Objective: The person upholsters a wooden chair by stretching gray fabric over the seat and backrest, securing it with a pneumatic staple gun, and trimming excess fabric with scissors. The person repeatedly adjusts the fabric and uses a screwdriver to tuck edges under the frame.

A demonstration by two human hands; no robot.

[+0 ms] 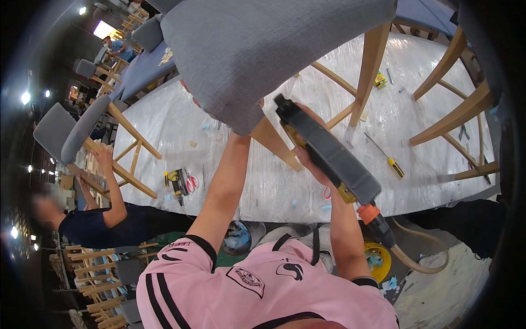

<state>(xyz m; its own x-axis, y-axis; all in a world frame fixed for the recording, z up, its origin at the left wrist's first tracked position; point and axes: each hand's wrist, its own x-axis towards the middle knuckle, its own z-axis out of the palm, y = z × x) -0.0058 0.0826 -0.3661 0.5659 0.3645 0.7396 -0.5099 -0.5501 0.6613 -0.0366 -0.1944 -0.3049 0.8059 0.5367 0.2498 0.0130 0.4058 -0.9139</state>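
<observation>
A chair with a grey fabric seat (235, 60) and pale wooden legs (276, 143) is tilted in front of me, over a plastic-covered table (263, 189). My left hand (195, 102) grips the seat from beneath. Most of that hand is hidden by the seat, with only bits of finger showing at its left edge. In my right hand (313, 162) is a black pneumatic staple gun (337, 153), its front end close to the seat corner and the nearest leg. An air hose (416, 266) runs from its orange coupling (368, 213).
A screwdriver (394, 167), a tape measure (379, 80), red-handled scissors (192, 183) and another tool (176, 182) lie on the table. Another chair's legs (455, 123) stand at right. At left a co-worker (90, 225) handles a grey chair (85, 129). Below are a yellow bucket (388, 263) and a grey bucket (256, 233).
</observation>
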